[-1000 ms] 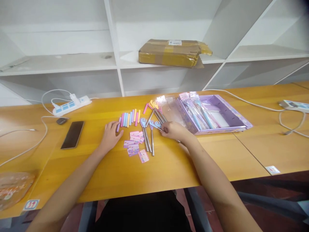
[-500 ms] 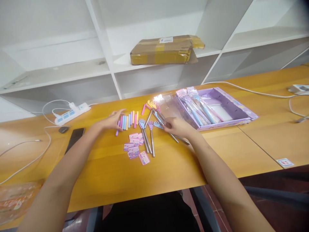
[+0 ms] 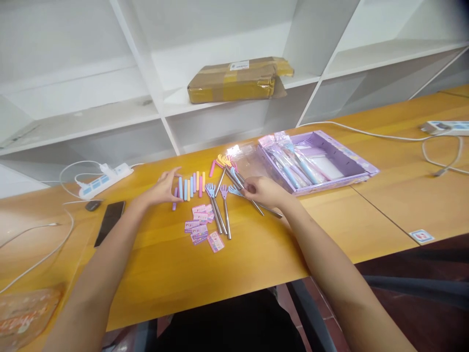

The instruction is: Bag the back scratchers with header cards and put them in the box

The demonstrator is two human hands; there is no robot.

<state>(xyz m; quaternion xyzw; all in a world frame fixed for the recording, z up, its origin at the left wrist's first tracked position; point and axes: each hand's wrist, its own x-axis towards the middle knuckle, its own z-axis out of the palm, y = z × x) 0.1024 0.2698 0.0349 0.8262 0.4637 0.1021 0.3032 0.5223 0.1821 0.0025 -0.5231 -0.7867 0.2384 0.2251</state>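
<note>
My left hand [image 3: 163, 188] is at the left end of a row of coloured tubes [image 3: 188, 189], thumb and fingers apart around the end tubes. Whether it touches a tube is hard to see. My right hand [image 3: 262, 190] pinches a back scratcher with a blue hand-shaped head [image 3: 234, 190] and a metal rod that runs out under the palm. More back scratchers [image 3: 226, 215] lie between the hands, some with blue or purple heads. Yellow and pink heads [image 3: 224, 160] are bunched behind them. Small pink and purple cards [image 3: 200, 230] lie in front of the tubes.
A purple tray [image 3: 348, 146] with plastic-wrapped back scratchers stands on the right, beside a clear plastic sheet [image 3: 242, 152]. On the left are a phone [image 3: 110, 222], a power strip [image 3: 106, 182] and cables. A taped cardboard box [image 3: 238, 80] sits on the shelf behind.
The view has shifted slightly. Pink tubes seen beside my left hand before no longer show there; blue ones stand nearest it. My right hand keeps its pinch on the back scratcher.
</note>
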